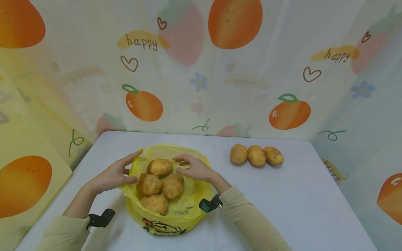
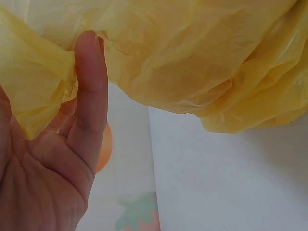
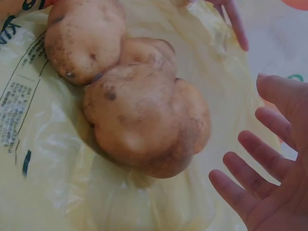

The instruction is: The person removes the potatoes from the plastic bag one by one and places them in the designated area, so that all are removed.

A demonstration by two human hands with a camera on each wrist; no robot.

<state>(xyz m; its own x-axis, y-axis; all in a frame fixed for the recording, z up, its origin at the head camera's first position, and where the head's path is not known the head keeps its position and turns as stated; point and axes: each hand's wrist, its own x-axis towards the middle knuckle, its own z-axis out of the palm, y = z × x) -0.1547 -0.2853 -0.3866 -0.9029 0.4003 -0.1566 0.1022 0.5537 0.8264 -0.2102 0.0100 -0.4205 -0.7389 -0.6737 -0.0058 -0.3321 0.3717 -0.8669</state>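
A yellow plastic bag (image 1: 185,223) with black print stands with its mouth spread wide. Several potatoes (image 1: 172,186) lie inside, pressed together on the left side. My left hand (image 1: 113,176) is at the bag's left rim, thumb and index finger spread apart and touching the plastic. In the left wrist view a fold of the bag (image 2: 36,91) hides part of the other fingers. Over the right part of the bag's mouth, my right hand (image 1: 195,167) has its fingers spread and holds nothing. The right wrist view shows it beside the potatoes (image 3: 137,120), apart from them.
Three potatoes (image 1: 257,156) sit in a row on the white table (image 1: 282,198), right of the bag and toward the back. A curtain (image 1: 226,69) printed with oranges and hearts hangs behind the table and along its sides.
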